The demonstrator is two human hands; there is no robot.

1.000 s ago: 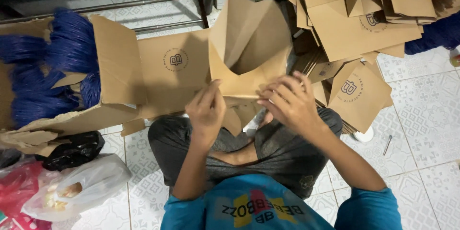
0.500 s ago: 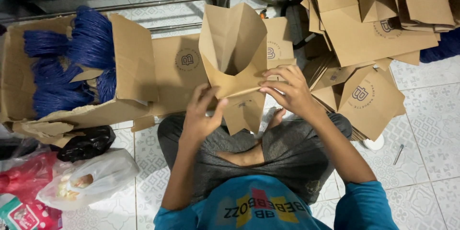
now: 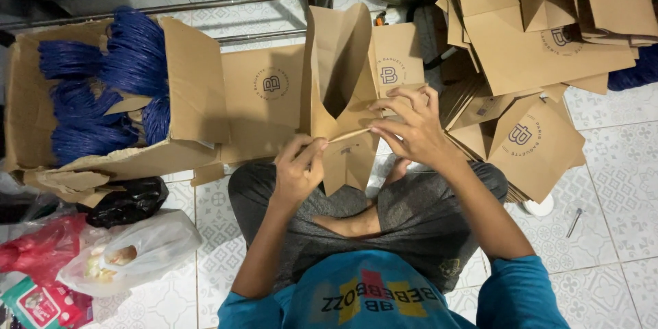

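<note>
Sitting cross-legged on a patterned white tile floor, a person in a teal shirt & grey shorts worked a brown paper bag w/ both hands. The bag stood upright just above the hands, mouth open, its lower end folded down toward the lap.

Left hand was curled narrow, thumb & fingertips pinched on the bag's fold at its left end. Right hand sat just right of it, fingers spread wider & bent, tips pressing the same fold at its right end. A thin crease line ran between the two hands. Both hands touched the bag; whether the right one truly gripped it or only pressed, can't tell.

Left of the left hand, well apart: an open cardboard box on its side, packed w/ bundles of blue cord. Between that box & the held bag, another flat brown bag w/ a round printed logo lay just behind the left hand.

Right of the right hand & above it: a loose heap of flat brown bags, overlapping at many angles, some slid down near the right knee. A small white round lid-like thing lay at the heap's lower edge, partly hidden, & a small metal screw or nail lay on the tiles just beyond.

Below-left of the left hand, near the left knee: a black plastic bag, a clear plastic bag w/ food inside, & a red plastic bag.
</note>
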